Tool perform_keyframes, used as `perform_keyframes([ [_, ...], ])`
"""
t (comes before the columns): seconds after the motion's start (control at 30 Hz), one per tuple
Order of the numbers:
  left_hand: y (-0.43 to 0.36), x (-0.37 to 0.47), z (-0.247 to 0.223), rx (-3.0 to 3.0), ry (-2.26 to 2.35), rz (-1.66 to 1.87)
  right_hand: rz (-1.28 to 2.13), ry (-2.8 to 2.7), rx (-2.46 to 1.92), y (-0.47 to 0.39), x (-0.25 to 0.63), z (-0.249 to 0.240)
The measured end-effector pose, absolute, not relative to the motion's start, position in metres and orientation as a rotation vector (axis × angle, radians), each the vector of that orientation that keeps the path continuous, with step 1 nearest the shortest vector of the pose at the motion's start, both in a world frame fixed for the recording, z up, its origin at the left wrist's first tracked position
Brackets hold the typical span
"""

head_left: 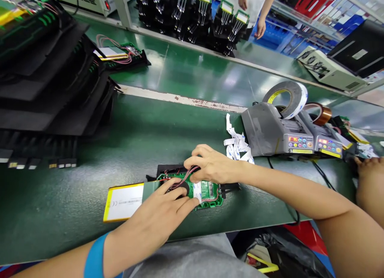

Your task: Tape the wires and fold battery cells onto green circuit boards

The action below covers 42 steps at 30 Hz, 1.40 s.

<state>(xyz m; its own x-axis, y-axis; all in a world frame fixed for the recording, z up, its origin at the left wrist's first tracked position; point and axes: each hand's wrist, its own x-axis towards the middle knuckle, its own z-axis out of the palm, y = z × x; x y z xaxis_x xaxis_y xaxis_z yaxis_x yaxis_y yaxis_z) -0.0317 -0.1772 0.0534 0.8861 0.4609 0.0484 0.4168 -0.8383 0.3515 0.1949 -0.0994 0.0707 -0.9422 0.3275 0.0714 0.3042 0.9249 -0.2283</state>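
Note:
A green circuit board assembly [207, 192] in a dark tray lies on the green bench in front of me. To its left is a flat white battery pack [124, 202] with yellow edges, partly behind my left forearm. My left hand [171, 208] rests over the board, its fingers spread and lying on the assembly beside a strip of white tape [197, 191]. My right hand [213, 166] reaches in from the right, thumb and fingers curled around a bundle of thin red and white wires [186, 176] above the board. Its fingertips partly hide the wires.
Peeled white tape strips [237, 144] lie beside two grey tape dispensers [270, 130] carrying tape rolls [288, 98]. Black trays [60, 98] are stacked high at left. Another assembly [123, 56] sits behind. Another person's hand [261, 28] shows beyond the bench, and a person's arm [372, 182] at right.

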Motion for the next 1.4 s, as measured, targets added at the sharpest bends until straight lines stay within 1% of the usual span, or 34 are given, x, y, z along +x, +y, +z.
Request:
perform_keyframes([
  [0.13, -0.178, -0.033, 0.054, 2.739, 0.631, 0.185, 0.261, -3.008, -0.476, -0.103, 0.190, 0.074],
  [0.33, -0.177, -0.032, 0.053, 2.734, 0.647, 0.261, -0.032, -2.906, -0.455, -0.119, 0.195, 0.069],
  [0.5, -0.177, -0.032, 0.052, 2.763, 0.631, 0.277, -0.198, -2.815, -0.484, -0.132, 0.195, 0.064],
  [0.63, -0.178, -0.032, 0.051, 2.771, 0.622, 0.303, -0.207, -2.769, -0.582, -0.142, 0.198, 0.063],
  [0.87, -0.175, -0.032, 0.052, 2.768, 0.590, 0.293, -0.048, -2.714, -0.698, -0.146, 0.208, 0.063],
  [1.03, -0.175, -0.032, 0.052, 2.720, 0.604, 0.292, -0.158, -2.681, -0.633, -0.139, 0.203, 0.063],
  [1.13, -0.179, -0.031, 0.055, 2.751, 0.706, 0.230, -0.251, -2.675, -0.615, -0.141, 0.202, 0.062],
  [1.23, -0.182, -0.030, 0.058, 2.895, 0.777, 0.148, -0.324, -2.665, -0.696, -0.149, 0.202, 0.059],
  [1.4, -0.182, -0.026, 0.061, 3.009, 0.686, 0.043, -0.327, -2.657, -0.873, -0.165, 0.202, 0.057],
])
